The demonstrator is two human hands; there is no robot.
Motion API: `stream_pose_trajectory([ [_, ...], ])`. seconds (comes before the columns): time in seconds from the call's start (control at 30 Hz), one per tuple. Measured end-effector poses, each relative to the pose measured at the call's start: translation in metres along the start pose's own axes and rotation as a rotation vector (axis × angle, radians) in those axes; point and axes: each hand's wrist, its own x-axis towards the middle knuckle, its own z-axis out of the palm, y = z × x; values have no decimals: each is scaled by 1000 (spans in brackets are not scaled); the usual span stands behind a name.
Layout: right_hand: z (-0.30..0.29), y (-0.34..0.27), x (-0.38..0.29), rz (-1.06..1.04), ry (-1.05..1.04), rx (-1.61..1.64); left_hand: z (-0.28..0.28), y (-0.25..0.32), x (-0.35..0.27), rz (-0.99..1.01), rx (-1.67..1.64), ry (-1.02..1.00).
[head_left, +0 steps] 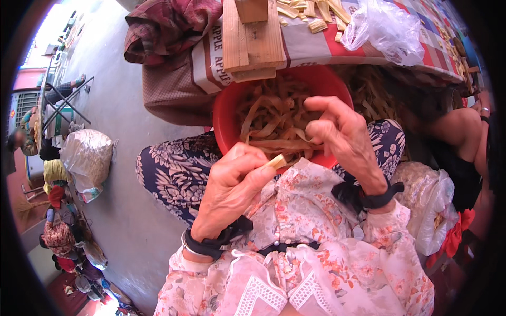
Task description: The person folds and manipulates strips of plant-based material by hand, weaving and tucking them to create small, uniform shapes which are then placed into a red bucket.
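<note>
My left hand (pixel 233 181) pinches a short, pale yellow piece of plant stalk (pixel 277 161) between thumb and fingers, its cut end pointing up and right. To the right, my right hand (pixel 342 136) hangs over a red plastic basin (pixel 223 118) with its fingers curled. A thin strip runs up to those fingers; whether they grip it is unclear. Tangled brownish peel strips (pixel 272 106) fill the basin, which sits between my knees. Just beyond it, a wooden block stand (pixel 253 47) juts over the table edge.
A patterned cloth-covered table (pixel 304 51) carries cut stalk pieces (pixel 316 25) and a clear plastic bag (pixel 383 33). Bundled dark red cloth (pixel 170 29) lies at its left corner. A filled bag (pixel 423 205) stands right, near another person's bare knee (pixel 454 130). Another sack (pixel 87 158) is left.
</note>
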Motion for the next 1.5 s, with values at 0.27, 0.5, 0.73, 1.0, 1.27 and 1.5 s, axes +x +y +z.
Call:
stream_pose_trajectory([
  [0.27,14,-13,-26,-15,-237,146,6,-1,7,336,362,-114],
  [0.5,4,-16,-28,78,-234,355,-1,0,-6,129,230,9],
  [0.73,11,15,-25,466,-598,1137,-13,59,-1,530,546,-150],
  [1.0,12,-60,-40,108,-843,963,-10,158,-10,888,1057,-348],
  [1.27,-1,-40,-46,-43,-367,277,-3,81,-2,391,628,-229],
  [1.5,-22,-5,-37,140,-81,605,-12,50,-18,98,280,-28],
])
